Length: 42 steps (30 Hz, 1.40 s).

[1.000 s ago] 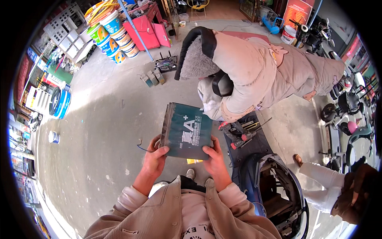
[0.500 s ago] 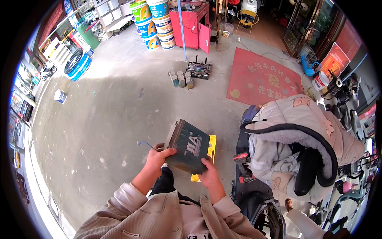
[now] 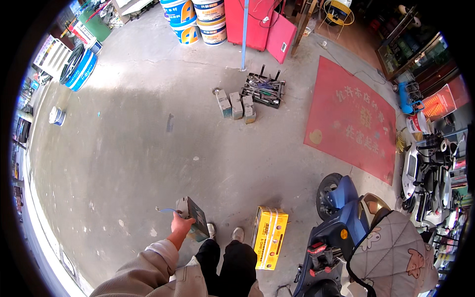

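My left hand [image 3: 181, 225] is closed around the edge of a dark green, block-shaped battery [image 3: 199, 222]. It hangs low in front of my left leg, just left of my shoes, and tilts a little. A thin blue wire [image 3: 167, 210] sticks out beside my fingers on the left. My right hand is out of sight; only a bit of sleeve [image 3: 255, 290] shows at the lower edge. To the right of my feet lies a yellow carton [image 3: 271, 238] bound with pale straps.
A blue electric scooter [image 3: 341, 208] with a quilted cover [image 3: 396, 250] stands close on the right. Ahead are several grey batteries [image 3: 236, 107], a tray of tools [image 3: 264, 89] and a red mat [image 3: 349, 119]. Paint buckets [image 3: 210, 29] and a red cabinet [image 3: 247, 22] stand farther back.
The battery has gone from a two-handed hold at my chest to my left hand alone, lower and farther left. My right hand has let go and left the view. The yellow carton is now uncovered.
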Available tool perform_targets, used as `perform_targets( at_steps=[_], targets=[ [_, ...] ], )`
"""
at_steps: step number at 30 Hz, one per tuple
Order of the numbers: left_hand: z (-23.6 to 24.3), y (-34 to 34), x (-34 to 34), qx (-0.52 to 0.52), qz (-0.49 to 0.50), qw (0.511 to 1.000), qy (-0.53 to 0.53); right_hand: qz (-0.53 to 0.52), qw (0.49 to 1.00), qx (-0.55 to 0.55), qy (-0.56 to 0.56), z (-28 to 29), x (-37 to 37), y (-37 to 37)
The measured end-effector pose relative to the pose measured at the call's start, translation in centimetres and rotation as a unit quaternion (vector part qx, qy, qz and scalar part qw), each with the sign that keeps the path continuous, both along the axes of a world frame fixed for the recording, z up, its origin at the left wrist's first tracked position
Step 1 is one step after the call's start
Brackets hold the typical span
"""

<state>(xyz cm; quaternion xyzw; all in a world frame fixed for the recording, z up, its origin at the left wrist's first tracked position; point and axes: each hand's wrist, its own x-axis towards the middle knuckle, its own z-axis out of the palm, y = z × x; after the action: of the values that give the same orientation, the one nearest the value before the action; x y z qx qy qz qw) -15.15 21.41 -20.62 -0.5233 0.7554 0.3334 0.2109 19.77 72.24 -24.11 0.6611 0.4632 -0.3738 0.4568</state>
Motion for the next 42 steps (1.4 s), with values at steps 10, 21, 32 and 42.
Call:
perform_targets(
  at_steps=[10, 21, 32, 42],
  targets=[
    [-19.6, -13.4, -23.9, 0.064, 0.196, 0.978, 0.012, 0.251, 0.948, -0.175, 0.086, -12.9, -10.9, -6.3],
    [-34.8, -16.4, -58.3, 0.031, 0.083, 0.949, 0.304, 0.169, 0.977, -0.129, 0.024, -5.8, -31.7, -12.8],
    [-25.8, -14.8, -47.5, 0.254, -0.210, 0.941, -0.081, 0.222, 0.960, -0.107, 0.131, -5.5, -26.9, -22.0],
    [-7.3, -0.7, -40.5, 0.112, -0.561, 0.804, 0.162, 0.151, 0.986, -0.069, 0.024, -2.3, -9.7, -29.5]
  ],
)
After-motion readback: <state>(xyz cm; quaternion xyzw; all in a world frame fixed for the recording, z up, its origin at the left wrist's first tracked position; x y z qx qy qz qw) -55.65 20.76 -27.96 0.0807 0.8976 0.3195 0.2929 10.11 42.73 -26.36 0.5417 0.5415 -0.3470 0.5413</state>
